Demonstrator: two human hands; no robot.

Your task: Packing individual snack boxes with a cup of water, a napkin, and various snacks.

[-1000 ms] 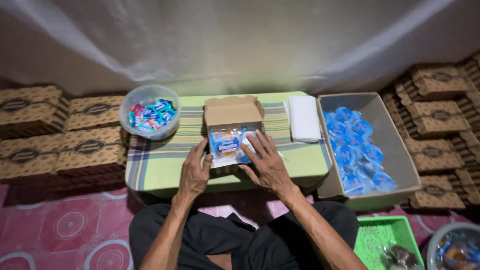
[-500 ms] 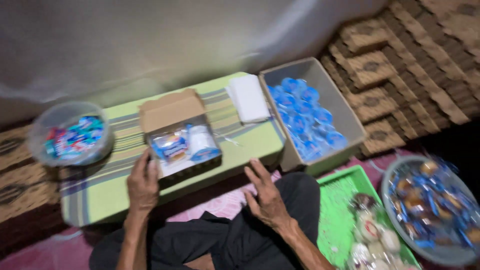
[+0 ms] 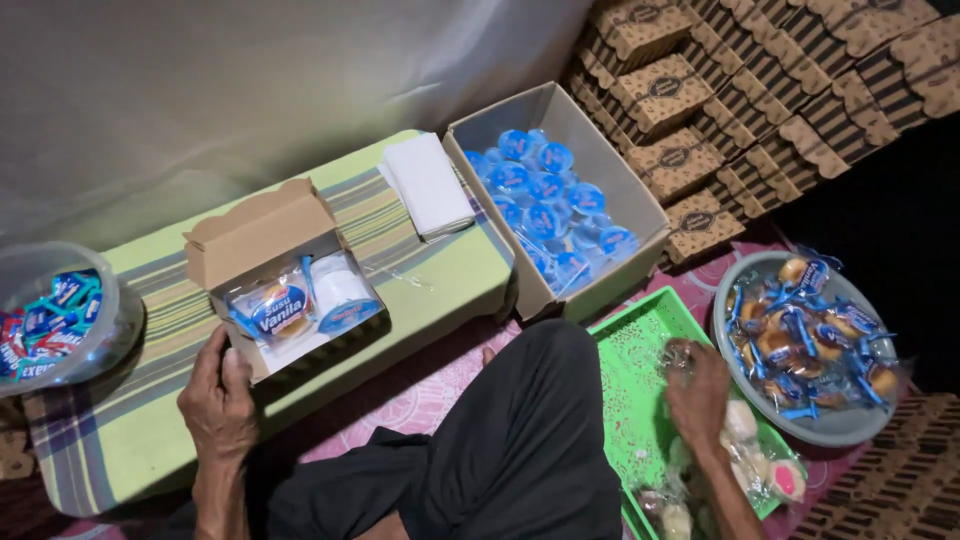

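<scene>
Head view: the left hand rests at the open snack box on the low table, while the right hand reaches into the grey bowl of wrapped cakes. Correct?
Not quite. In the head view the right hand is in the green tray, not the grey bowl. The left hand is at the open snack box.

Matt cardboard snack box (image 3: 262,235); glossy plastic-wrapped pastries (image 3: 745,450) in perforated green plastic tray (image 3: 640,370); striped woven cloth covering bench (image 3: 150,420).

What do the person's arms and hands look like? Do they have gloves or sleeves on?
No gloves. The left hand and right hand are bare, with no rings or watch showing. Both forearms are bare too, so no sleeves reach them. The hands look lean and veined, with wrinkled knuckles.
</scene>
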